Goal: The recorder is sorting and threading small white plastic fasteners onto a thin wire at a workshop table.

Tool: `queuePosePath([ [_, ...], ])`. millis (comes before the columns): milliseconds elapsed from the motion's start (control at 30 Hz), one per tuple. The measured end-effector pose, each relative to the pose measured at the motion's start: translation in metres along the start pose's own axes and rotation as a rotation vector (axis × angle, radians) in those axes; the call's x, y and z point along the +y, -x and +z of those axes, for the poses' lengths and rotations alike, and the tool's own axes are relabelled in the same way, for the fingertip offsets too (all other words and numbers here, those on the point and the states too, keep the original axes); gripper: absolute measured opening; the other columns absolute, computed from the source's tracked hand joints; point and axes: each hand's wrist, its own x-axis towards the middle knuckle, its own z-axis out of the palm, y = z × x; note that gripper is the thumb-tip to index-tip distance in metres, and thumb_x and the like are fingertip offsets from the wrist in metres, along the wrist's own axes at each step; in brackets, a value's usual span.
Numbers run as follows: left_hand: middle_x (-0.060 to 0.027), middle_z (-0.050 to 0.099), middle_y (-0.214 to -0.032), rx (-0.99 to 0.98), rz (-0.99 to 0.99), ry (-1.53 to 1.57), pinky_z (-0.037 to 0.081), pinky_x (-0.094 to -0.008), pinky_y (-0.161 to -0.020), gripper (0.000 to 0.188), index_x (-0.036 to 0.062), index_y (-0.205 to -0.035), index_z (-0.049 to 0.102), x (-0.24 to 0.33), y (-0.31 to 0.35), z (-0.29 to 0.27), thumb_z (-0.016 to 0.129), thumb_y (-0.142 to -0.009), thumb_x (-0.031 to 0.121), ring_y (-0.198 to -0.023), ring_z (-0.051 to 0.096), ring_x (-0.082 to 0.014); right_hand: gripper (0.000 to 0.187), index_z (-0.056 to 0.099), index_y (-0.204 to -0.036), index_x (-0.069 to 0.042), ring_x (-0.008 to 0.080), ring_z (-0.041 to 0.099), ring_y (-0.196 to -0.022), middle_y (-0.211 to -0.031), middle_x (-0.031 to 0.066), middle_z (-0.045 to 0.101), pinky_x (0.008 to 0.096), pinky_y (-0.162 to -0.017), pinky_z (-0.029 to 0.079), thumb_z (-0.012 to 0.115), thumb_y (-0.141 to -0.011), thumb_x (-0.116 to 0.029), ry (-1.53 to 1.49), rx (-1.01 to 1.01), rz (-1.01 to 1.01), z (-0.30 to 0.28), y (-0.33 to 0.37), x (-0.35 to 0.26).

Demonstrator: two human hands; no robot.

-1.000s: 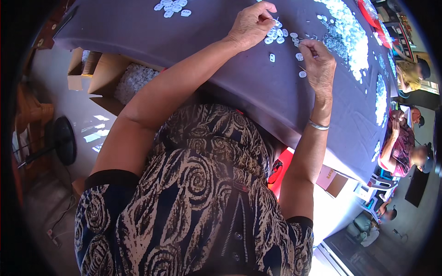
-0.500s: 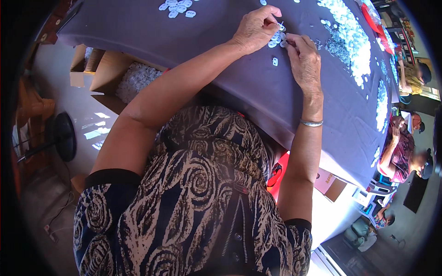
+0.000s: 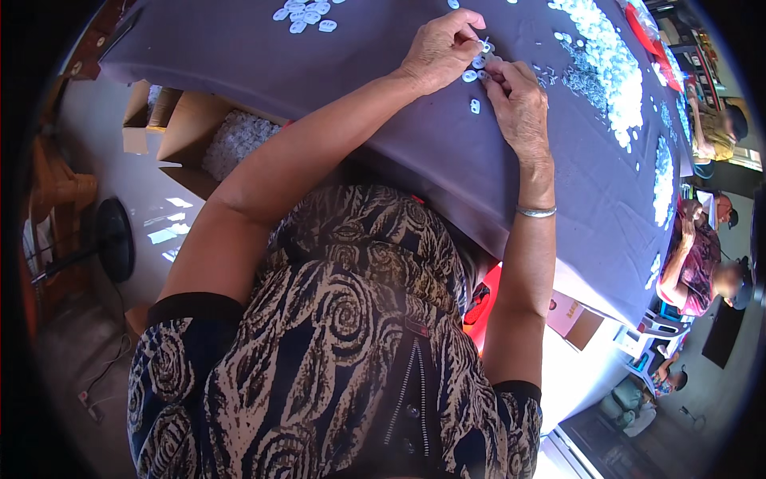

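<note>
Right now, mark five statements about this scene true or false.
1. The left hand and right hand are above the dark purple tablecloth. True.
2. A large heap of small white pieces lies left of both hands. False: the heap lies right of them.
3. A shiny silver bracelet circles the right forearm. True.
4. The open brown cardboard box is empty. False: the box holds many pale pieces.
5. One small white piece lies apart, left of the right hand. True.

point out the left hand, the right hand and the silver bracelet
Left hand (image 3: 437, 53): head view, on the back of the hand.
Right hand (image 3: 523, 108): head view, on the back of the hand.
Silver bracelet (image 3: 536, 212): head view, mid-band.
</note>
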Motion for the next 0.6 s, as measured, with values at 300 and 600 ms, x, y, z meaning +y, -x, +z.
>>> queuePosePath([
  [300, -0.0065, 0.06, -0.078, 0.012, -0.047, 0.029, 0.047, -0.03, -0.062, 0.023, 0.0045, -0.102, 0.057, 0.0, -0.002, 0.001, 0.063, -0.08, 0.004, -0.066, 0.056, -0.0158, 0.013, 0.061, -0.089, -0.002, 0.0136, 0.059, -0.064, -0.078, 0.0051, 0.059, 0.0272, -0.061, 0.049, 0.067, -0.078, -0.004, -0.089, 0.007, 0.074, -0.002, -0.002, -0.008],
  [600, 0.0005, 0.057, -0.078, -0.058, -0.148, 0.19, 0.043, -0.0211, -0.059, 0.026, 0.0026, -0.11, 0.054, 0.026, 0.013, -0.005, 0.059, -0.084, -0.001, -0.067, 0.052, -0.0058, 0.005, 0.062, -0.09, -0.003, 0.0044, 0.051, -0.067, -0.077, -0.0018, 0.058, 0.0218, -0.062, 0.043, 0.063, -0.085, -0.003, -0.85, 0.184, 0.342, -0.003, 0.003, -0.006],
])
